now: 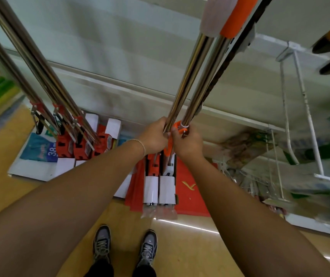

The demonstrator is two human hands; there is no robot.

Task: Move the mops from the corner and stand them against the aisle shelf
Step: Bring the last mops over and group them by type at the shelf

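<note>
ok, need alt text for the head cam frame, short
Seen from above, a person's left hand and right hand each grip a metal mop pole, two mops standing side by side against a white shelf. More mops lean on the shelf to the left; grey sneakers stand on a wooden floor.

Two held mops (pixel 188 80), four leaning mops (pixel 40 76), two shoes (pixel 101 243).

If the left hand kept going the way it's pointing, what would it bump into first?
The left hand already grips a shiny mop handle, so it meets that first. Beyond it, probably the white shelf panel, though depth is hard to judge.
</note>
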